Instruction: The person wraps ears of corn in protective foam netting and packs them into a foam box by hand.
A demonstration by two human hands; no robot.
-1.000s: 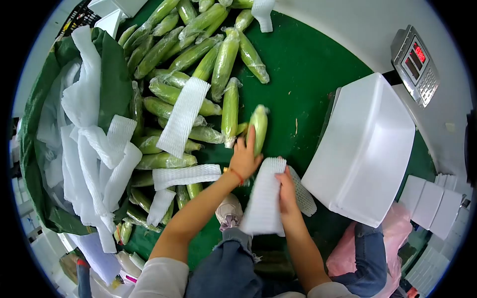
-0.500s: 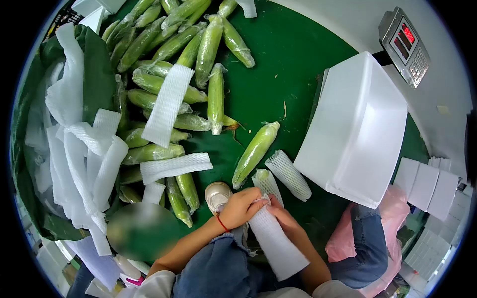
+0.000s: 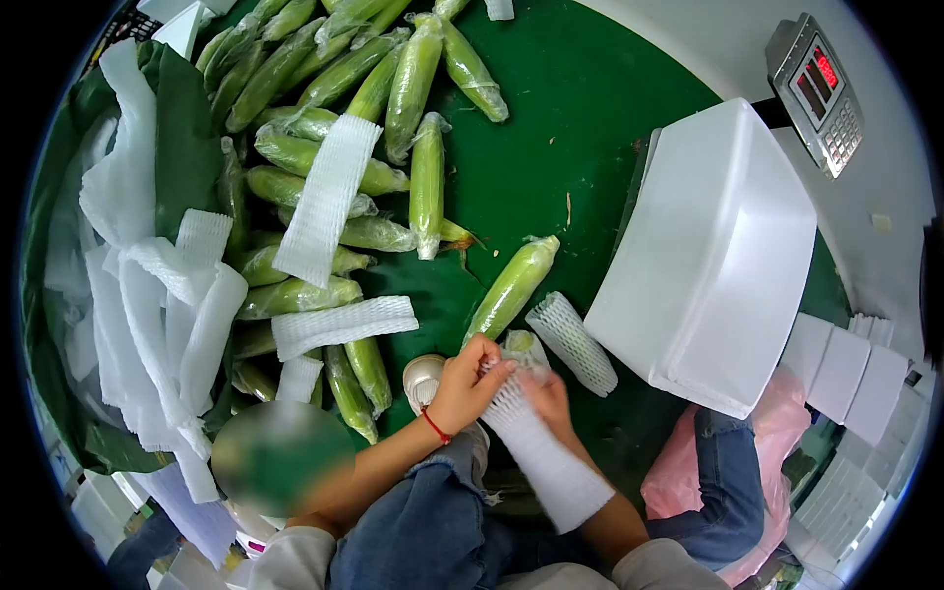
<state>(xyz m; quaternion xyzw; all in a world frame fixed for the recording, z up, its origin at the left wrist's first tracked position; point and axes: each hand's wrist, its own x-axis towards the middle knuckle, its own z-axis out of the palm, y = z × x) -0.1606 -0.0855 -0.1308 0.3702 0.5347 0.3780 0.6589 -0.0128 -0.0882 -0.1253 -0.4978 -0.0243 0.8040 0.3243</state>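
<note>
My left hand (image 3: 470,383) pinches the upper rim of a white foam net sleeve (image 3: 551,477), which hangs down along my right forearm. On the rim's other side is my right hand (image 3: 548,401), closed at the edge, its fingers blurred. The sleeve's mouth is spread between both hands. Just beyond them lies a film-wrapped corn cob (image 3: 514,285), its lower end close to my left fingers. A cob in foam netting (image 3: 523,344) is partly hidden behind my hands. To its right lies another foam net piece (image 3: 572,344), its contents unclear.
Several film-wrapped cobs (image 3: 418,84) are heaped on the green surface (image 3: 580,108) at left, with foam sleeves (image 3: 329,202) on top. A green bag (image 3: 187,147) holds more foam. At right stand a white bin (image 3: 678,246) and a scale display (image 3: 816,93).
Both hands have moved slightly up and the sleeve's mouth has widened between them. My left hand now covers the lower end of the bare wrapped cob. The view has shifted slightly.
</note>
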